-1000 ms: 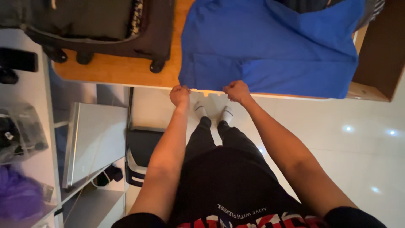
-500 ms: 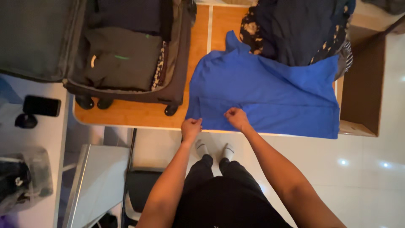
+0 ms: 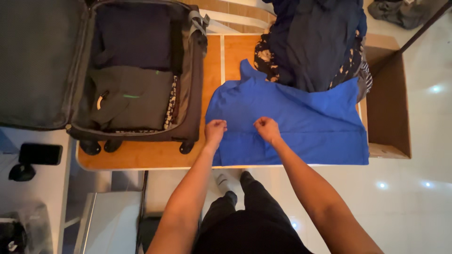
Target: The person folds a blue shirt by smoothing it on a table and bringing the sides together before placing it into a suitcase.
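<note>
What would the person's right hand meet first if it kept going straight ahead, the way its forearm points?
Probably the dark pile of clothes beyond the blue shirt that the right hand grips; depth is unclear.

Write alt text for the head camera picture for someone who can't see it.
Both hands, left hand and right hand, pinch a blue shirt spread on a wooden table. An open suitcase of folded clothes lies left; a dark clothes pile lies behind.

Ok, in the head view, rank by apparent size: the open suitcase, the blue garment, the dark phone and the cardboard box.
1. Open suitcase, lid included; it is cut off at the frame edge.
2. Blue garment, spread on the wooden table, both hands gripping it.
3. Cardboard box, partly hidden by the clothes pile.
4. Dark phone, clearly smallest.
</note>
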